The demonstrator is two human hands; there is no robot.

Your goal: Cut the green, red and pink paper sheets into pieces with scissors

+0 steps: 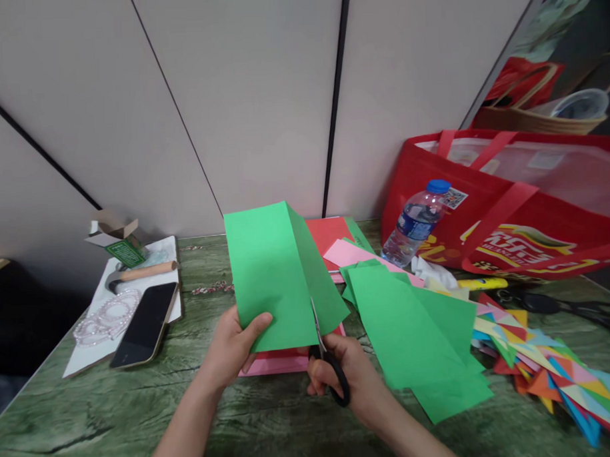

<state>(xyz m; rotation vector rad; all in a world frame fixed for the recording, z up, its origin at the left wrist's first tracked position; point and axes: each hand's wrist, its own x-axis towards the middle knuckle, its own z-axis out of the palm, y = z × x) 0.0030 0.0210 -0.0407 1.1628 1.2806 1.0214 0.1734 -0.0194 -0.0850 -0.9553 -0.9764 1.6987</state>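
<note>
My left hand (235, 344) pinches the lower left edge of a green paper sheet (269, 276), its thumb on top. The sheet is raised and has a fold line running down its right part. In my right hand (350, 370) is a pair of scissors (339, 380) with black handles. Their blades meet the sheet's lower edge near the fold, and a cut shows there. Beneath the sheet lie red and pink papers (284, 362), mostly covered. Just right of my right hand, several green paper pieces (413, 325) lie in a loose overlapping pile.
A water bottle (415, 224) leans by a large red bag (509, 208) at the back right. Folded colourful paper pieces (554, 366) are heaped at the right. On the left, a phone (147, 324), bead strings (108, 319), a wooden-handled tool (146, 271) and a small box (118, 242) rest on a white board.
</note>
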